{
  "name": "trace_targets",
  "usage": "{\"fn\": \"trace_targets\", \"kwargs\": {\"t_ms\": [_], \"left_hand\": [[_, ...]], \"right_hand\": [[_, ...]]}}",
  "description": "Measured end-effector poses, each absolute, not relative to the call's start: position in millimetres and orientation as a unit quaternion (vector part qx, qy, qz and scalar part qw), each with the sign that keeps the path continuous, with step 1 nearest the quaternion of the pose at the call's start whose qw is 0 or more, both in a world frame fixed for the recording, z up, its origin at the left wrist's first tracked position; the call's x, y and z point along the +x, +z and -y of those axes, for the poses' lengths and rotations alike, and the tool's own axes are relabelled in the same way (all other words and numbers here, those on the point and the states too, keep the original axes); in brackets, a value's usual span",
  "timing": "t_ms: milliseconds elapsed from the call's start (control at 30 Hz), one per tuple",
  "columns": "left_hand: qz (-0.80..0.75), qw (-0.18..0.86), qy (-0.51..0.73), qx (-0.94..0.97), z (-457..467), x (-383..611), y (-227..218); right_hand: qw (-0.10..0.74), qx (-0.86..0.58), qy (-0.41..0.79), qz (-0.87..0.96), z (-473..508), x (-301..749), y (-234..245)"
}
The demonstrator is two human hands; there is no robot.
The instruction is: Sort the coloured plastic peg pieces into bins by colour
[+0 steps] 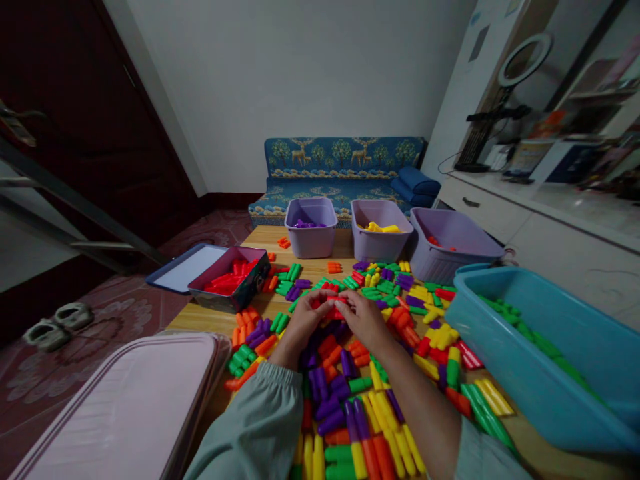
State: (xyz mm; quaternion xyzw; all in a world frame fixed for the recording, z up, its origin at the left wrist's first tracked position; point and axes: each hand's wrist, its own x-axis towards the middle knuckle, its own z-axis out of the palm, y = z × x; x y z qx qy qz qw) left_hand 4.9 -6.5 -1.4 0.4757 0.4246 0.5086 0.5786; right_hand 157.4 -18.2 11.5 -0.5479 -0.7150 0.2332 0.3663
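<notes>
My left hand [304,319] and my right hand [366,321] meet over the middle of the table. Both have their fingers closed on red plastic building pieces [338,309], thumbs toward each other. How the red pieces join is partly hidden by my fingers. Below my wrists lie many purple pieces [327,403], along with yellow pieces [385,413] and some orange and green ones. More loose pieces in mixed colours surround both forearms, among them a green cluster [243,361] on the left and a yellow cluster [443,337] on the right.
Behind the pieces stand a lilac bin with purple pieces [313,243], another with yellow [375,250] and a third with red [440,263]. A teal bin [530,373] holds green pieces. An open tin [235,303] contains red pieces. A pale lidded box [125,407] is front left.
</notes>
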Motion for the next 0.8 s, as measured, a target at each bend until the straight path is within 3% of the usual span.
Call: {"fn": "trace_targets", "kwargs": {"t_ms": [800], "left_hand": [[-0.418, 0.574, 0.507, 0.489, 6.3, 3.0, -2.8]], "right_hand": [[0.371, -0.544, 0.251, 0.71, 17.4, 156.7, 9.9]]}}
